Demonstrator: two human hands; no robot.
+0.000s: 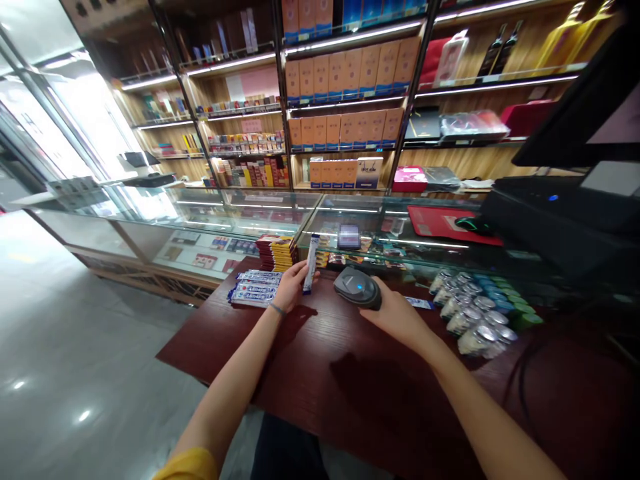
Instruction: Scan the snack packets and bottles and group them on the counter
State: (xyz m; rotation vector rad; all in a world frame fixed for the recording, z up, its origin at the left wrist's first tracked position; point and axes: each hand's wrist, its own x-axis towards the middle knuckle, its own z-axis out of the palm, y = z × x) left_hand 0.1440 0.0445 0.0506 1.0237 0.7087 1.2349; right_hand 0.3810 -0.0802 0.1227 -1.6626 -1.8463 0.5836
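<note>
My left hand (293, 287) is closed round a slim blue-and-white wrapped snack bar (311, 263), which it holds upright above the table. In my right hand (393, 312) is a dark grey handheld barcode scanner (357, 288) with a small blue light, its head turned toward the bar. Left of my left hand lies a pile of similar blue-and-white bars (254, 291). Behind that pile rises a stack of red-and-yellow packets (277, 253). Another blue-and-white packet (419, 303) lies partly hidden beyond my right hand.
Several small silver-lidded jars (470, 313), with blue and green ones beside them, stand at the right of the dark red table (300, 373). A glass display counter (240, 220) runs behind. A black monitor (570, 100) overhangs at right, near a red mat (440, 225) and mouse (474, 225).
</note>
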